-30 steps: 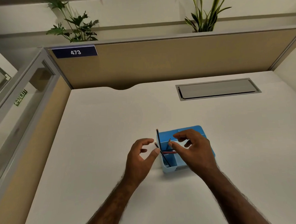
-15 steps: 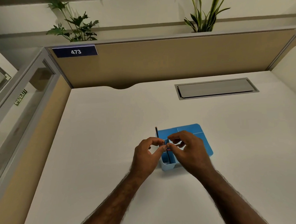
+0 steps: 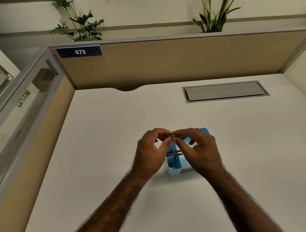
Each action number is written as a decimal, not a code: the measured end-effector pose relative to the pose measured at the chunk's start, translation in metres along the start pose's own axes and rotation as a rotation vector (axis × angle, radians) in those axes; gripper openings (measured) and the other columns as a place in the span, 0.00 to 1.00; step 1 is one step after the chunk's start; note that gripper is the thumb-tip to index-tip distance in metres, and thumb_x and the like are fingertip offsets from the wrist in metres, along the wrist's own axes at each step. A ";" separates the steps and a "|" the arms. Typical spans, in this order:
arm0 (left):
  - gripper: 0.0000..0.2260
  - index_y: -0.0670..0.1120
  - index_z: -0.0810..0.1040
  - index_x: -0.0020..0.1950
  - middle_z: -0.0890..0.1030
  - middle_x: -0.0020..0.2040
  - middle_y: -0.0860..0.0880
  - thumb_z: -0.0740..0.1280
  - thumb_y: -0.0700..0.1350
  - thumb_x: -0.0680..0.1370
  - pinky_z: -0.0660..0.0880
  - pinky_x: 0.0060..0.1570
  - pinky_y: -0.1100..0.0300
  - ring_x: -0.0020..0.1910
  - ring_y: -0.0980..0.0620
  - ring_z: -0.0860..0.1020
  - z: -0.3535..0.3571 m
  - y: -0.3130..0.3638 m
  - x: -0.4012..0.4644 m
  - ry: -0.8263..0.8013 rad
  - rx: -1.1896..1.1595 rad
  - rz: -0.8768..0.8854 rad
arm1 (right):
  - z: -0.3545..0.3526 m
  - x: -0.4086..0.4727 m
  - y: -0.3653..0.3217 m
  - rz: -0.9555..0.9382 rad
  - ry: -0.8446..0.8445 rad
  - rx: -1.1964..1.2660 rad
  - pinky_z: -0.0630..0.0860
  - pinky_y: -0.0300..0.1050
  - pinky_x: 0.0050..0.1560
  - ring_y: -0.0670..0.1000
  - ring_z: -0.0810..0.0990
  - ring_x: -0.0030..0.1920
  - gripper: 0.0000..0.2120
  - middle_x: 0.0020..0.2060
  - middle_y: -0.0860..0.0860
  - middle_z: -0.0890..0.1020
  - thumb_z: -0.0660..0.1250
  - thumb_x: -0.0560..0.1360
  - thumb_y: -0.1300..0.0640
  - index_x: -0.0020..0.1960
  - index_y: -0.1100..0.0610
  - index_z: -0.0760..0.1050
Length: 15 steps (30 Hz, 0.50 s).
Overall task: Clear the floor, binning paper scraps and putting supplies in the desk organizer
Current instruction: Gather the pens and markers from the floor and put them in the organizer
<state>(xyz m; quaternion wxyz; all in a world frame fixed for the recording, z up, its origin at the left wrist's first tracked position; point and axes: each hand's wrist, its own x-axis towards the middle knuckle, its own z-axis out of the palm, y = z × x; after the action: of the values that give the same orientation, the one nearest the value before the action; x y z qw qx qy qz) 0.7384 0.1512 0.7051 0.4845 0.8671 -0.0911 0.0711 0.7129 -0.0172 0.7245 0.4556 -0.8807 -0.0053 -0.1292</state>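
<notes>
A blue desk organizer [image 3: 174, 169] stands on the white desk [image 3: 101, 138], mostly covered by my hands. A dark pencil [image 3: 174, 150] stands upright in its near-left compartment, and a red pencil [image 3: 171, 155] lies across inside. My left hand [image 3: 150, 152] and my right hand [image 3: 198, 150] meet above the organizer. Fingertips of both pinch the top end of the dark pencil.
A grey cable hatch [image 3: 224, 91] is set into the desk at the back right. A tan partition [image 3: 181, 59] with a "473" label [image 3: 79, 52] closes the back, plants above it. A glass panel [image 3: 18, 110] runs along the left side.
Both hands came together and rose over the organizer, closing their fingertips on the top of the dark pencil, which now stands more upright. The red pencil has dropped lower inside.
</notes>
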 end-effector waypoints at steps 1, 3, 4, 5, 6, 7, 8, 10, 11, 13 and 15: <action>0.09 0.50 0.82 0.58 0.84 0.53 0.55 0.74 0.47 0.79 0.70 0.51 0.81 0.48 0.66 0.78 -0.002 0.003 0.002 0.009 0.012 0.018 | -0.001 0.001 -0.002 -0.010 0.012 0.011 0.75 0.27 0.44 0.38 0.82 0.51 0.15 0.49 0.41 0.87 0.70 0.76 0.42 0.58 0.47 0.86; 0.09 0.49 0.82 0.58 0.85 0.53 0.53 0.74 0.47 0.79 0.71 0.50 0.81 0.48 0.61 0.78 -0.006 0.008 0.005 0.021 0.035 0.052 | -0.002 0.003 -0.004 -0.028 0.039 0.020 0.75 0.27 0.45 0.37 0.82 0.50 0.12 0.49 0.44 0.88 0.74 0.77 0.47 0.58 0.50 0.86; 0.09 0.48 0.82 0.59 0.85 0.53 0.52 0.74 0.47 0.79 0.71 0.50 0.80 0.49 0.60 0.79 -0.008 0.010 0.007 0.026 0.044 0.068 | -0.002 0.004 -0.005 -0.037 0.049 0.022 0.75 0.28 0.46 0.37 0.82 0.49 0.11 0.49 0.44 0.88 0.75 0.77 0.49 0.58 0.51 0.86; 0.10 0.47 0.82 0.59 0.85 0.53 0.51 0.74 0.46 0.79 0.71 0.50 0.80 0.50 0.58 0.79 -0.010 0.012 0.008 0.031 0.051 0.083 | -0.003 0.006 -0.006 -0.044 0.054 0.026 0.77 0.31 0.47 0.37 0.82 0.49 0.11 0.49 0.45 0.88 0.75 0.77 0.51 0.58 0.52 0.86; 0.10 0.47 0.82 0.59 0.85 0.53 0.50 0.74 0.46 0.78 0.71 0.50 0.80 0.50 0.58 0.79 -0.011 0.014 0.009 0.038 0.056 0.095 | -0.003 0.006 -0.007 -0.047 0.055 0.030 0.78 0.33 0.47 0.38 0.82 0.49 0.10 0.50 0.45 0.88 0.75 0.77 0.52 0.58 0.52 0.86; 0.10 0.46 0.82 0.59 0.85 0.53 0.50 0.74 0.46 0.78 0.71 0.50 0.79 0.50 0.58 0.79 -0.012 0.015 0.009 0.046 0.063 0.105 | -0.003 0.007 -0.008 -0.047 0.055 0.033 0.79 0.35 0.48 0.40 0.82 0.50 0.10 0.50 0.45 0.88 0.76 0.77 0.52 0.58 0.52 0.86; 0.10 0.46 0.82 0.59 0.85 0.53 0.49 0.74 0.46 0.78 0.71 0.51 0.79 0.50 0.58 0.78 -0.014 0.016 0.010 0.057 0.070 0.116 | -0.003 0.008 -0.009 -0.046 0.056 0.033 0.80 0.37 0.49 0.42 0.83 0.50 0.11 0.51 0.46 0.88 0.76 0.77 0.52 0.58 0.53 0.86; 0.10 0.45 0.83 0.58 0.85 0.53 0.49 0.75 0.45 0.78 0.71 0.52 0.76 0.50 0.58 0.78 -0.016 0.018 0.010 0.075 0.085 0.140 | -0.003 0.009 -0.009 -0.043 0.062 0.032 0.81 0.38 0.49 0.46 0.84 0.50 0.12 0.51 0.48 0.88 0.75 0.77 0.51 0.58 0.54 0.86; 0.10 0.45 0.83 0.58 0.85 0.53 0.48 0.75 0.44 0.78 0.71 0.53 0.74 0.51 0.57 0.78 -0.016 0.018 0.010 0.079 0.093 0.151 | -0.003 0.010 -0.009 -0.044 0.065 0.033 0.81 0.38 0.49 0.46 0.84 0.50 0.12 0.51 0.48 0.88 0.75 0.77 0.51 0.58 0.54 0.86; 0.10 0.44 0.83 0.58 0.85 0.53 0.47 0.75 0.43 0.78 0.72 0.54 0.72 0.51 0.55 0.79 -0.015 0.018 0.010 0.078 0.105 0.158 | -0.002 0.010 -0.007 -0.043 0.066 0.034 0.81 0.38 0.49 0.46 0.84 0.50 0.11 0.51 0.47 0.88 0.75 0.77 0.51 0.58 0.53 0.86; 0.10 0.44 0.83 0.58 0.85 0.54 0.46 0.75 0.43 0.78 0.73 0.55 0.69 0.52 0.52 0.80 -0.013 0.016 0.010 0.066 0.110 0.148 | 0.000 0.010 -0.004 -0.028 0.058 0.035 0.81 0.39 0.50 0.46 0.84 0.50 0.11 0.51 0.47 0.88 0.75 0.77 0.51 0.57 0.53 0.86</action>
<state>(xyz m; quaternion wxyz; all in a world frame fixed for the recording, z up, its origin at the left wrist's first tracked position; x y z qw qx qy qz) 0.7437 0.1531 0.7273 0.4322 0.8806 -0.1350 0.1399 0.7222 -0.0159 0.7301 0.4690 -0.8684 -0.0067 -0.1611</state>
